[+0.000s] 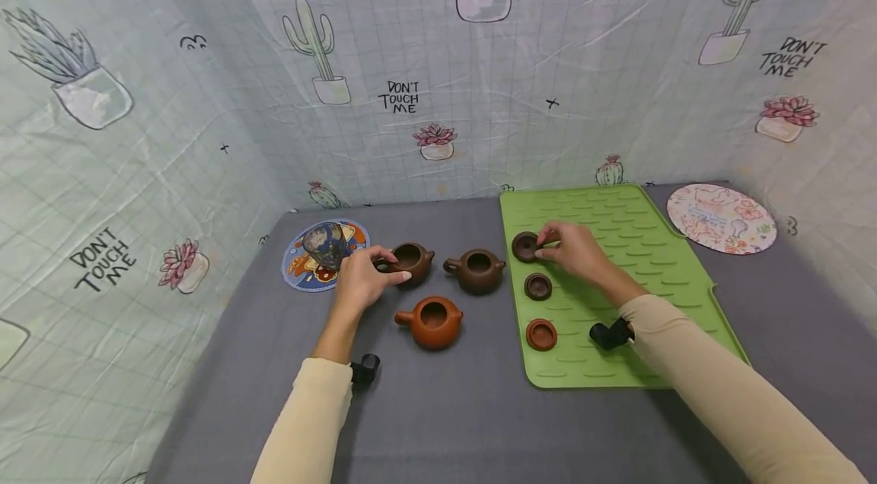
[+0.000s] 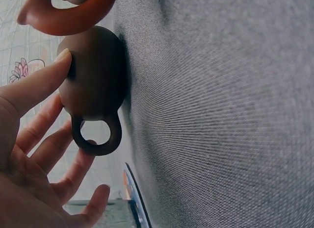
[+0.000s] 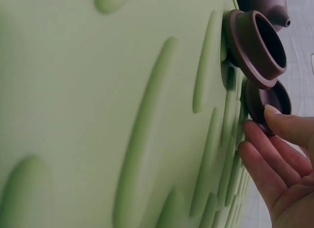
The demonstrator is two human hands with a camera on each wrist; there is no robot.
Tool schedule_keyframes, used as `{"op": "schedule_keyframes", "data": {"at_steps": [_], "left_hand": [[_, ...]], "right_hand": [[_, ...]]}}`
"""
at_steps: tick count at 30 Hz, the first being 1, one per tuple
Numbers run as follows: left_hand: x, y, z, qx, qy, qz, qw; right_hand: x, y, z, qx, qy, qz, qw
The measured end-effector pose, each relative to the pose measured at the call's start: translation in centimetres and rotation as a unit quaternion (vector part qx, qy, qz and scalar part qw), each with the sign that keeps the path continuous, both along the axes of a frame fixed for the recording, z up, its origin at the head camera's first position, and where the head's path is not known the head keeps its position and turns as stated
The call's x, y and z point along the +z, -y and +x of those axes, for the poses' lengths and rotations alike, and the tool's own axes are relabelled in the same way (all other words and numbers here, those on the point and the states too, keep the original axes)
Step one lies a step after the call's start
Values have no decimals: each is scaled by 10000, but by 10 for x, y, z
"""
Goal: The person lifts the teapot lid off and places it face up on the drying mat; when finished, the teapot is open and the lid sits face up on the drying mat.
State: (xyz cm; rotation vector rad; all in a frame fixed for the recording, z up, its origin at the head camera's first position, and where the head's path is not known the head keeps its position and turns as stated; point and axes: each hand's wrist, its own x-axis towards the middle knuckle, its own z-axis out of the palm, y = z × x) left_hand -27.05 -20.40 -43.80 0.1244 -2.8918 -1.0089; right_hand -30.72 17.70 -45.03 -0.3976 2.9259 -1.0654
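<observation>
My left hand (image 1: 361, 277) holds the left dark brown teapot (image 1: 419, 277) by its side, thumb at the opening and other fingers around the handle side. This teapot has no lid on it and its spout points right. Beside it sits a second lidless brown teapot (image 1: 479, 282), its handle turned left. An orange-red teapot (image 1: 436, 335), also lidless, stands nearer the front. On the green mat (image 1: 637, 271), my right hand (image 1: 575, 249) pinches the edge of the farthest brown lid (image 3: 255, 103) between thumb and fingers. A smaller brown lid (image 1: 538, 286) and a reddish lid (image 1: 542, 335) lie upturned in front of it.
A round blue patterned mat (image 1: 294, 271) with a dark transparent object (image 1: 325, 244) lies beyond my left hand. At the far right is a pink floral oval mat (image 1: 722, 218). A cactus-print cloth (image 1: 370, 27) hangs behind the grey table (image 1: 452, 423).
</observation>
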Motion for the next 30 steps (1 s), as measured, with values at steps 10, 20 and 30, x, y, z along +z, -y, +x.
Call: {"op": "schedule_keyframes", "data": {"at_steps": [10, 20, 30], "left_hand": [[1, 2, -2, -35, 60, -22, 10000], [4, 0, -5, -51, 248, -287, 9993], [16, 12, -3, -381, 551, -370, 9971]], "right_hand": [[2, -2, 5, -127, 131, -40, 9998], [9, -9, 13, -332, 156, -2, 9993], [33, -6, 18, -232, -176, 227, 9993]]}}
